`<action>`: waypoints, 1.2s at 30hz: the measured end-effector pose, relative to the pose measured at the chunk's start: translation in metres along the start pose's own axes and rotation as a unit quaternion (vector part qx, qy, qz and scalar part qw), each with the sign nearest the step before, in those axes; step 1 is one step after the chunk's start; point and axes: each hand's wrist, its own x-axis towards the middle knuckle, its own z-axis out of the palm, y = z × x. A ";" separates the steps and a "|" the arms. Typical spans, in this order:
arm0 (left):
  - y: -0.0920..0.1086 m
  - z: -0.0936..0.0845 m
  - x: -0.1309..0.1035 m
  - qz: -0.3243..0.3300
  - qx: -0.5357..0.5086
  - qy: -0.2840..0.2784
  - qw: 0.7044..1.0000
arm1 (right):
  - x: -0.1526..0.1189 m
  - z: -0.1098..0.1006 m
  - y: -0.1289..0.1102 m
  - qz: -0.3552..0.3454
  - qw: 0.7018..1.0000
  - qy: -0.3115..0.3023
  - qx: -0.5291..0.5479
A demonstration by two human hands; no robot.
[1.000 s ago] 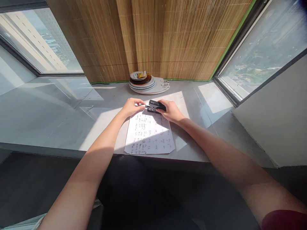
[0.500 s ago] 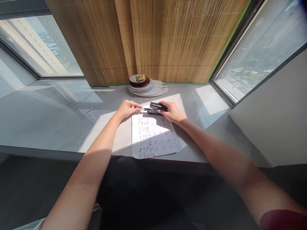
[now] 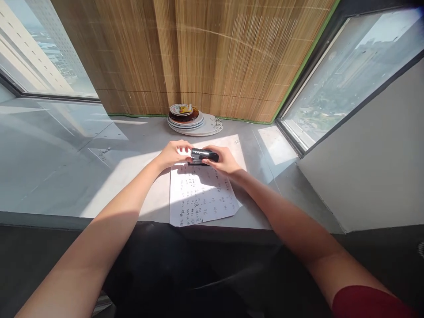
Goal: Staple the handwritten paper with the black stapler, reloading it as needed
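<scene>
A black stapler (image 3: 202, 156) is held above the far part of a handwritten paper sheet (image 3: 195, 194). My right hand (image 3: 225, 160) is wrapped round the stapler's right end, its thumb along the near side. At the stapler's left end, the thumb and fingertips of my left hand (image 3: 175, 153) close on its front tip. The stapler's upper arm lies down close over its base. Whether any paper sits between its jaws cannot be made out.
A stack of plates (image 3: 187, 118) rests on an oval plate (image 3: 212, 126) at the back of the grey ledge (image 3: 132, 176). A bamboo blind (image 3: 195, 57) hangs behind it. Windows flank the ledge, and a white wall (image 3: 364, 163) rises at right.
The stapler's upper arm has come down; before, it stood raised, with an inner part sticking out towards my left hand. The whole view has shifted slightly.
</scene>
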 end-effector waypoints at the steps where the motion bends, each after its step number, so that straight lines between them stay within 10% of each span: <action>1: -0.001 0.000 0.000 0.001 0.005 0.002 1.000 | 0.000 -0.003 0.000 0.003 1.000 0.007 -0.002; 9: -0.025 0.005 0.003 -0.041 0.184 -0.008 0.982 | -0.006 -0.057 0.033 0.120 0.978 0.141 -0.095; 14: -0.038 0.008 0.001 -0.025 0.191 -0.030 0.981 | -0.013 -0.086 0.058 0.169 0.973 0.108 -0.111; 25: -0.028 0.013 0.000 0.032 0.197 -0.055 0.978 | -0.011 -0.080 0.042 0.116 0.987 0.006 -0.113; 36: 0.010 0.038 -0.005 0.068 0.166 -0.238 0.955 | -0.011 -0.078 0.027 0.099 0.988 -0.045 -0.113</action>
